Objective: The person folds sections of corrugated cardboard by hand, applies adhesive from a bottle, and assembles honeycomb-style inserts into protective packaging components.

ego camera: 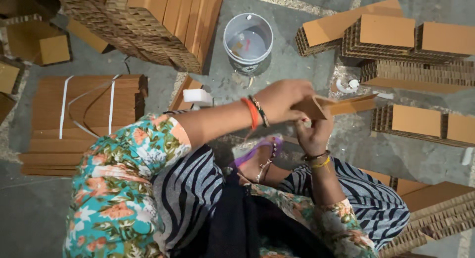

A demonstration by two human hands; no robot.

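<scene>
Two hands, left hand point(282, 99) and right hand point(312, 134), grip one flat, stiff cardboard piece point(341, 105).

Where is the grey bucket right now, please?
The bucket stands on the floor at top centre of the head view, just beyond the hands, between two cardboard stacks.

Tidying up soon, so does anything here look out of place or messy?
Loose white strapping trails in loops off the bundled cardboard sheets instead of binding them. A small white roll lies alone on the floor. Nothing looks spilled.
</scene>
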